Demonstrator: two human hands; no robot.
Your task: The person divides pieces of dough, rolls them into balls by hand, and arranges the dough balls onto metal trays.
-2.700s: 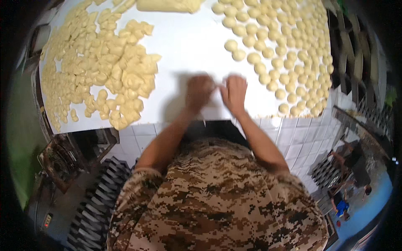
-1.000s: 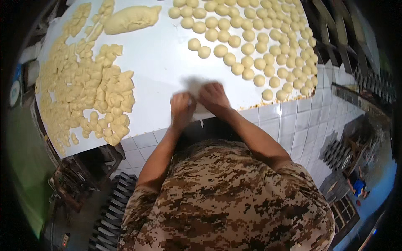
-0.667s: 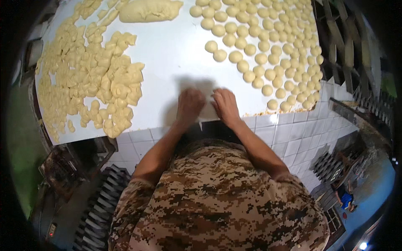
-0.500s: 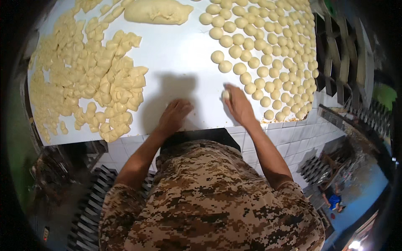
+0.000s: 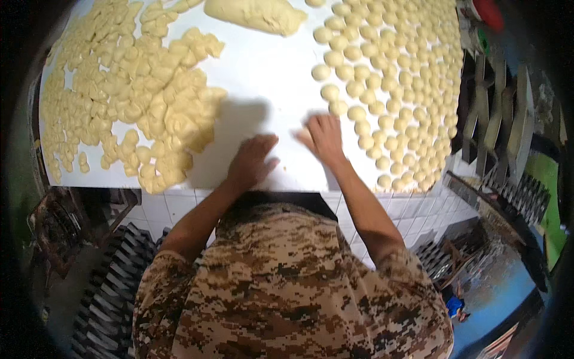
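Note:
My left hand [image 5: 254,160] is palm down over the white tabletop near its front edge. Its fingers are loosely bent, the thumb stands apart, and nothing shows in it. To its right, my right hand [image 5: 324,139] curls its fingers downward, with the thumb side smeared by motion. Whatever lies under those fingers is hidden. Just beyond its fingertips sits a round dough ball [image 5: 338,107], at the near-left edge of many smooth dough balls [image 5: 385,122]. A heap of irregular cut dough pieces [image 5: 179,113] lies left of my left hand.
A large dough lump [image 5: 257,15] rests at the table's far middle. The white table [image 5: 269,78] ends just in front of my body, above a tiled wall [image 5: 173,209]. Dark metal racks [image 5: 496,113] stand at the right, and stacked metal trays [image 5: 113,287] at lower left.
My right hand has moved left, away from the dough balls, and turned its fingers downward. The dough ball seen in it before no longer shows. My left hand's thumb now stands apart.

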